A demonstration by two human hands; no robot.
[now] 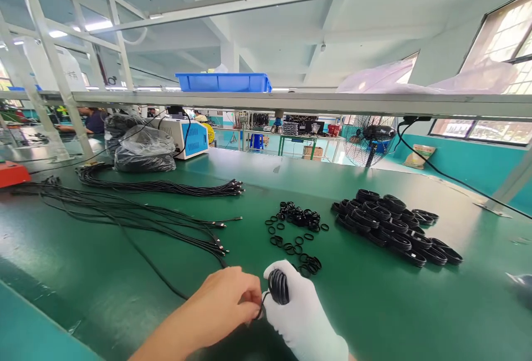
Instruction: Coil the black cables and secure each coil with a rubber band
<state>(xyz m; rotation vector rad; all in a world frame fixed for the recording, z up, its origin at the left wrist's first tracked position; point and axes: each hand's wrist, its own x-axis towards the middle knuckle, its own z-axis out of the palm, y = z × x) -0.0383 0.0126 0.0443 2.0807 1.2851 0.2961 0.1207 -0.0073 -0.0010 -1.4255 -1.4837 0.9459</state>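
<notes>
A coiled black cable (278,287) sits in my gloved right hand (297,311), with the thumb and fingers wrapped round the bundle. My bare left hand (222,308) is close beside it on the left, its thumb and fingers pinched at a thin black strand by the coil. Whether that strand is the cable's own end cannot be made out. Just beyond the glove lie loose black rings (299,240), with a denser heap of rings (301,217) behind them. Straight black cables (174,233) stretch over the green table to the left, their metal plugs pointing toward the middle.
Coiled cables (386,225) are piled on the right of the green table (374,311). Another cable bundle (166,185) lies farther back, near a plastic-wrapped black package (145,147) and a blue-and-white machine (193,139). Overhead, a shelf (307,103) carries a blue bin (224,82).
</notes>
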